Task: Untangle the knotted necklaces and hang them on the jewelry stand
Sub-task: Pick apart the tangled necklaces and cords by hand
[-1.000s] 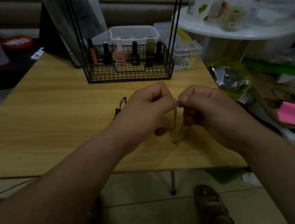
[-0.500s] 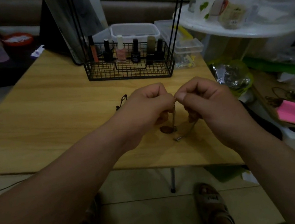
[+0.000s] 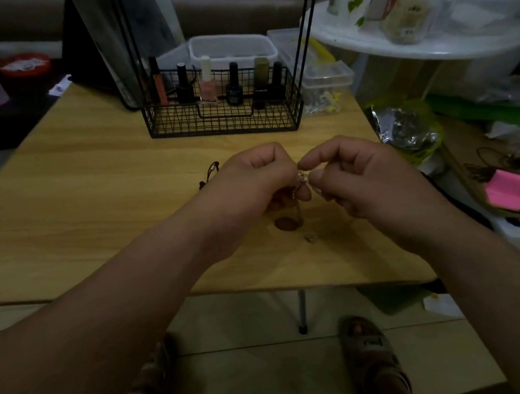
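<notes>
- Fine chain necklace (image 3: 302, 178): held above the wooden table (image 3: 78, 201), in front of the black wire basket (image 3: 225, 126).
- Left hand (image 3: 250, 191): fingers curled, pinching the chain.
- Right hand (image 3: 364, 185): thumb and forefinger pinching the same chain.
- Dark cord necklace (image 3: 211, 173): lying on the table, in front of the basket.
- Nail polish bottles (image 3: 207, 84): upright inside the basket.

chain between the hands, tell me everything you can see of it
A thin, pale, metal-looking chain of fine links. The left hand and right hand both pinch it at a small tangle above the table. Strands hang from the pinch; a small bright piece lies on the wood below, its link to the chain unclear.
</notes>
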### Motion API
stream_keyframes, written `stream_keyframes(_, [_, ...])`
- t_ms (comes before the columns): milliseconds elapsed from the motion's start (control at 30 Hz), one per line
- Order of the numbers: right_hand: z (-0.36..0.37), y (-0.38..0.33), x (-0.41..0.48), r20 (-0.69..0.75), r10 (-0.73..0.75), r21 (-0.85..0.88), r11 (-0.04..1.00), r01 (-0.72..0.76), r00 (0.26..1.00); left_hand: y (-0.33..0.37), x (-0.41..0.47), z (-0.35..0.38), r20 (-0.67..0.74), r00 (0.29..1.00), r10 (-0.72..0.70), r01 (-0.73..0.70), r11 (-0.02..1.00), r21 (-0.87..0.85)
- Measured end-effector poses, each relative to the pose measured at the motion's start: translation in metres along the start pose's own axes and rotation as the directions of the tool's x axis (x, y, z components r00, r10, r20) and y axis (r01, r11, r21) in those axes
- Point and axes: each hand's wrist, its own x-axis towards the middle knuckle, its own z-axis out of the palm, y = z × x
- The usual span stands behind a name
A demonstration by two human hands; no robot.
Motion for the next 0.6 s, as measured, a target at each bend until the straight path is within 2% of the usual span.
stream_keyframes(100, [-0.0022,-0.0025,-0.0040,0.027,-0.081,-0.168,0.982,0.085,0.996,0.0021,-0.0006,-0.0001,0.028,1.000,0.009,-0.009,1.000,0.025])
stream_keyframes(200, [-0.0022,-0.0041,-0.0059,0.018,-0.107,-0.187,0.976,0.109,0.994,0.0028,-0.0007,-0.0004,0.035,0.999,0.010,-0.012,0.997,0.072])
stream_keyframes(333, [-0.0004,-0.0015,-0.0058,0.025,-0.154,-0.305,0.940,0.154,0.988,0.0021,-0.0001,-0.0014,0.046,0.999,0.004,-0.010,0.991,0.131])
stream_keyframes(600, [0.0034,0.0008,-0.0052,-0.004,-0.261,-0.423,0.875,0.235,0.965,0.0033,-0.0003,-0.0012,0.044,0.999,-0.013,0.008,0.992,0.126])
